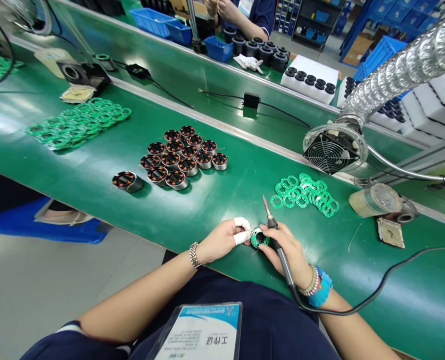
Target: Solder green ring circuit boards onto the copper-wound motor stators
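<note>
A motor stator topped with a green ring circuit board is between my hands near the table's front edge. My left hand, with white coverings on its thumb and a finger, is closed in a pinch at the stator's left side; its exact grip is partly hidden. In my right hand a soldering iron lies between the fingers, its tip pointing up and away from the board. Fingertips of that same hand touch the board's right edge. Loose green ring boards lie just beyond my right hand.
Several stators with copper windings stand left of centre. Further left lies a larger pile of green boards. A fume fan with a foil duct hangs at right, above a plastic tub and iron stand. A co-worker's arms show across the bench.
</note>
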Demonstrator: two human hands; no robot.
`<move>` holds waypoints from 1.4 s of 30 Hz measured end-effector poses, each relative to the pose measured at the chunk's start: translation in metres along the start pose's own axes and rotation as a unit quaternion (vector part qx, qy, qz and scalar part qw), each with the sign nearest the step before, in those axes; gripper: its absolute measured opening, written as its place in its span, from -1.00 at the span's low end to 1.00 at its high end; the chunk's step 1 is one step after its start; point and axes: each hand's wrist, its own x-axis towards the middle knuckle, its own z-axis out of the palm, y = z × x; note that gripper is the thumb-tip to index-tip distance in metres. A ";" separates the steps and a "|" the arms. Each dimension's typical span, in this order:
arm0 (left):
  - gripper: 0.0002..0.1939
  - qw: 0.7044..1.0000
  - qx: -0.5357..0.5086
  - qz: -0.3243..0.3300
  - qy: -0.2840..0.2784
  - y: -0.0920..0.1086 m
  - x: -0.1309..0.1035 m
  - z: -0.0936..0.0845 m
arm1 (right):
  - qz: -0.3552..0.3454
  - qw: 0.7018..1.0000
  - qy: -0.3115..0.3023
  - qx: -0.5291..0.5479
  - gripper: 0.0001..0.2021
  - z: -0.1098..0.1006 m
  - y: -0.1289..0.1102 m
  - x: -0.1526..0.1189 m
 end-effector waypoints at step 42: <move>-0.87 0.999 0.048 0.023 0.013 -0.006 -0.002 -0.002 | -0.021 0.991 -0.128 0.016 -0.67 -0.021 0.007 0.021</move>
